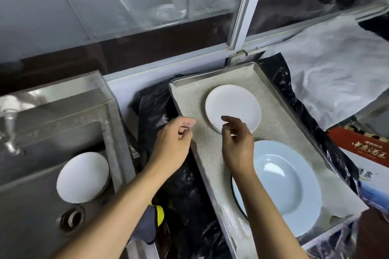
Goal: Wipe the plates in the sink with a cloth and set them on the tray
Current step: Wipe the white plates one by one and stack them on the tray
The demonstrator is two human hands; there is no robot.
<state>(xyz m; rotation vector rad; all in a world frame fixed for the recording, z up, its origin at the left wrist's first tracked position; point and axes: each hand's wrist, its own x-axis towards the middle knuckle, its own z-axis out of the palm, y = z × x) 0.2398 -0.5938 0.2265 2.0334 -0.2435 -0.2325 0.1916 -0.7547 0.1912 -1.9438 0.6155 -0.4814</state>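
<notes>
A: Two plates are already on the tray (271,82): the small white plate (233,105) toward the far end, the big pale-blue plate (294,185) at the near end. One more, the sink plate (83,176), lies in the sink (31,206), looks bottom-up.

B: Hands?

A: Both over the tray's left half. Left hand (174,145) hangs above the tray's left rim, fingers loosely curled, thumb near the fingertips, nothing visible in the pinch. Right hand (237,143) hovers over the near edge of the small white plate, fingers relaxed and slightly bent, holding nothing; can't tell if a fingertip grazes the plate.

B: Cloth?

A: Not in either hand. Dark-blue and yellow fabric (152,221) down by the left forearm could be it; can't confirm.

B: Key relation for the next move?

A: My read: the sink plate is next. From the left hand it lies at about 8 o'clock, well apart, across the sink wall. From the right hand it's also around 8 o'clock but farther, with the left arm between. So the left hand is nearer. Plate is round, no long axis to line up; its right edge sits near the sink's right wall, so reaching the rim from the open left or near side looks easier.
</notes>
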